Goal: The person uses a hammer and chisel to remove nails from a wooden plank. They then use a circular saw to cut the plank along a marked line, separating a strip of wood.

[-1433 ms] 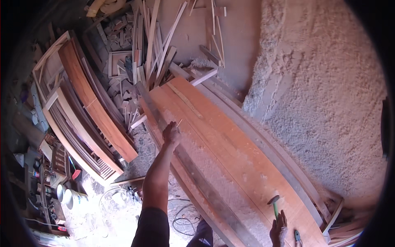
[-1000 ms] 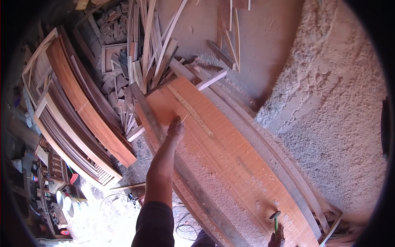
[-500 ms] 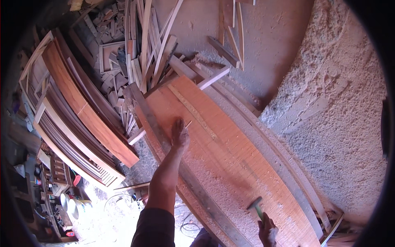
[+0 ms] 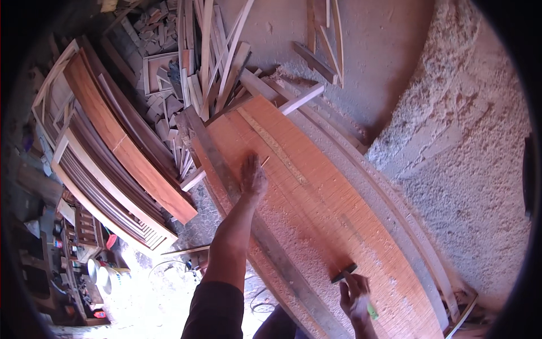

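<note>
A large reddish-brown wooden board [image 4: 330,195], dusted with sawdust, lies diagonally before me. My left hand [image 4: 254,176] rests low on its far part, fingers closed. A thin, light-coloured stick [image 4: 265,161] pokes out beside the thumb; whether it is a pencil or a wood sliver is unclear. Over the board's nearer part, my right hand [image 4: 354,296] grips a hammer close to its dark head [image 4: 344,272]. Its green handle [image 4: 372,310] shows below the palm. Motion slightly blurs this hand.
Slatted, curved wooden frames [image 4: 113,186] lean at left beside a long orange-brown plank [image 4: 130,144]. Wood strips [image 4: 217,51] and offcuts [image 4: 161,28] crowd the far side. Sawdust [image 4: 468,141] is heaped at right. Crossbars [image 4: 302,99] jut from under the board.
My right hand has shifted its hold nearer the hammer's head, and the hammer has turned and moved slightly left. My left hand stays on the board; the whole view has shifted a little.
</note>
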